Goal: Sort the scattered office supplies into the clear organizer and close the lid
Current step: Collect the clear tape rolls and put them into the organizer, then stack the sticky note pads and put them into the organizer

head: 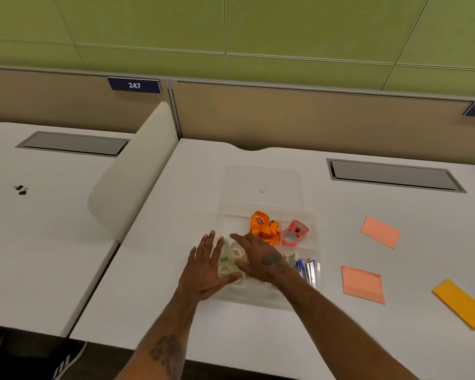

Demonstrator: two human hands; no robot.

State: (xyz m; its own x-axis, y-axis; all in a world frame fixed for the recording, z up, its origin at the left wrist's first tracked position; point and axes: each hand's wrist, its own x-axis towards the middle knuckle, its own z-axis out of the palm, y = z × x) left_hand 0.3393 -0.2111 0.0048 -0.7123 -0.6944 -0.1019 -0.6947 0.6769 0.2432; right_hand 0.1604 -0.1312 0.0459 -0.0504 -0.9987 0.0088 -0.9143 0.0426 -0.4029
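The clear organizer [310, 215] lies open on the desk [176, 242], its lid [261, 182] flat beyond the fingertips. Both hands hover over its near-left compartment, the left hand [206, 267] with fingers spread and the right hand [258, 259] with fingers together, cupping the clear tape rolls [232, 259] between them. Best, I judge, to settle the rolls flat below the rim so the lid can shut later; three sticky-note pads [380, 231] still wait well right of the right fingers.

Prob. office: numbered cubicle partitions [285, 116]
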